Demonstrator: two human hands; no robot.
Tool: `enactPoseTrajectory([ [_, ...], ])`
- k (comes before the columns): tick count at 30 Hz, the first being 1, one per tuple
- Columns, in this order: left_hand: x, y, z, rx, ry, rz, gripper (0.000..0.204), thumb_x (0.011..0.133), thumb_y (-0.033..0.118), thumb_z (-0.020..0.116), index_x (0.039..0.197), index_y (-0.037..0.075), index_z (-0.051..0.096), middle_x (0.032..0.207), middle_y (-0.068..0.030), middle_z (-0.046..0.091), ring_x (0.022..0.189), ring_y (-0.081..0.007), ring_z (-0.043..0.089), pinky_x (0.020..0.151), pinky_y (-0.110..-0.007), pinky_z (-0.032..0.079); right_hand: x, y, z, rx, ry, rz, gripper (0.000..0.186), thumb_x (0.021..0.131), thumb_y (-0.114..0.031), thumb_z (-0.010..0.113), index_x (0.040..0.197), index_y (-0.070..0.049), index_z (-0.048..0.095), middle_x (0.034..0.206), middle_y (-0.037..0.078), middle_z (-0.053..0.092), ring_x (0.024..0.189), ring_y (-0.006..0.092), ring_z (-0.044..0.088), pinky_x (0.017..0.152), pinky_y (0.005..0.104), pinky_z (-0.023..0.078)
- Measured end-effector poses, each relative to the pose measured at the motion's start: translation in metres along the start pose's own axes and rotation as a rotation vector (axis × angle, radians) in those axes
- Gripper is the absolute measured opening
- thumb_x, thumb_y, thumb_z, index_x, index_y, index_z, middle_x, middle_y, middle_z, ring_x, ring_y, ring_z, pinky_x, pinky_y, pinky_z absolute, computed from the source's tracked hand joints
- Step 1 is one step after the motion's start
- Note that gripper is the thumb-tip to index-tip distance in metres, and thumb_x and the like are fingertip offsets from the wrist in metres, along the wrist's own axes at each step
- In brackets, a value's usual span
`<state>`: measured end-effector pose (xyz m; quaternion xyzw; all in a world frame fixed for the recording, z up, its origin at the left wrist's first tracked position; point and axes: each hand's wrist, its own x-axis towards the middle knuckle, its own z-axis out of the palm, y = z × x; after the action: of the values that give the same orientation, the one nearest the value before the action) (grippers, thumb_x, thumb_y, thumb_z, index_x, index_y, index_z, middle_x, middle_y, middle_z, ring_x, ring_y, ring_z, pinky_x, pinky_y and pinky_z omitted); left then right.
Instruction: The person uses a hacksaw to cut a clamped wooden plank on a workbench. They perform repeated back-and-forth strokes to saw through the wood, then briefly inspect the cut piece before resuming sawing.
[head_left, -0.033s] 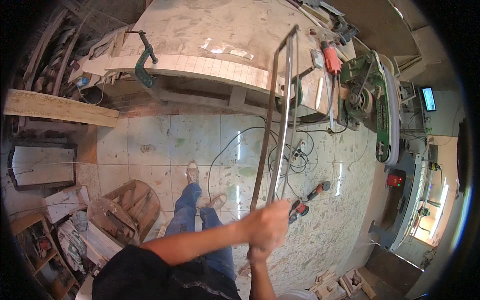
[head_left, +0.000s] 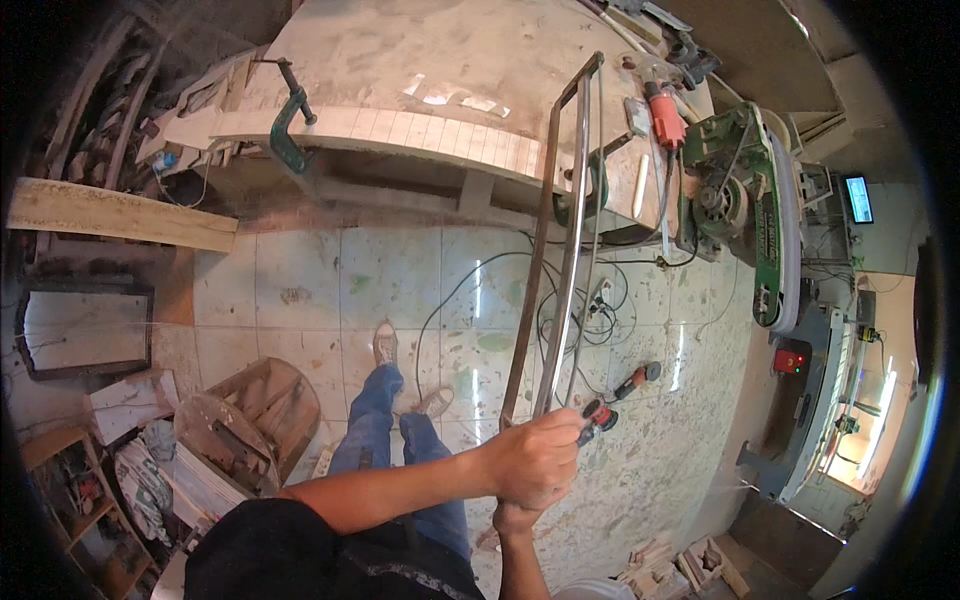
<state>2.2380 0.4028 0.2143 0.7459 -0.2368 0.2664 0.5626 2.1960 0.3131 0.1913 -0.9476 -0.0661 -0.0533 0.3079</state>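
Note:
A long, narrow metal frame (head_left: 568, 270) of dark, shiny and thin bars stretches away from me, over the floor to the workbench. Wrapped round its near end is my left hand (head_left: 538, 458), closed, with the forearm crossing from the lower left. Just below it, my right hand (head_left: 516, 516) is also closed at that end, partly hidden by the left. The frame's far end overlaps the bench top in view; whether it touches cannot be told. Along the bench's front edge lies a curved, pale wooden strip (head_left: 400, 133), with a green C-clamp (head_left: 289, 130) on it.
A dusty workbench (head_left: 350, 50) spans the far side. On its right lies a red power tool (head_left: 664, 115), beside a green belt sander (head_left: 765, 220). Cables (head_left: 600, 325) and a red-and-black power tool (head_left: 598, 415) lie on the floor. A round wooden piece (head_left: 225, 435) is at left.
The frame's far end has shifted slightly to the right. My left hand has moved slightly down and is less blurred. Both hands keep their grip.

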Motion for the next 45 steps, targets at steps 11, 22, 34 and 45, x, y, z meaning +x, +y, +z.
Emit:
enactPoseTrajectory([
  [11,0.113,-0.136,-0.056,0.249,0.015,0.066,0.021,0.054,0.017,0.063,0.049,0.005,0.047,0.059,-0.0124,0.048,0.064,-0.0308,0.045,0.06,-0.042,0.039,0.147,-0.043,0.033,0.613,-0.167,0.23,0.038,0.085,-0.016,0.061,0.116,0.005,0.052,0.105,0.012,0.058,0.097,0.0219,0.053,0.085,0.0364,0.043],
  [22,0.116,-0.148,-0.062,0.264,-0.011,0.103,0.017,0.054,0.012,0.061,0.048,0.003,0.049,0.062,-0.0153,0.044,0.066,-0.0312,0.046,0.059,-0.042,0.039,0.148,-0.018,0.06,0.639,-0.064,-0.039,0.032,0.085,-0.019,0.063,0.107,0.004,0.061,0.108,0.018,0.062,0.1,0.0278,0.055,0.086,0.0389,0.042],
  [34,-0.022,0.001,0.003,0.03,-0.068,0.019,0.015,0.053,0.011,0.063,0.056,0.001,0.052,0.072,-0.0183,0.052,0.079,-0.0335,0.053,0.081,-0.041,0.049,0.051,0.006,0.038,0.428,0.135,-0.23,0.022,0.086,-0.018,0.061,0.101,-0.003,0.06,0.103,0.01,0.064,0.094,0.0214,0.061,0.077,0.0322,0.046],
  [45,0.09,-0.126,-0.046,0.228,-0.004,0.105,0.017,0.056,0.013,0.061,0.053,0.003,0.047,0.067,-0.0146,0.048,0.068,-0.032,0.046,0.062,-0.041,0.041,0.117,-0.027,0.047,0.715,0.068,-0.044,0.028,0.088,-0.014,0.061,0.11,0.003,0.057,0.105,0.009,0.059,0.095,0.0185,0.054,0.086,0.0345,0.044],
])
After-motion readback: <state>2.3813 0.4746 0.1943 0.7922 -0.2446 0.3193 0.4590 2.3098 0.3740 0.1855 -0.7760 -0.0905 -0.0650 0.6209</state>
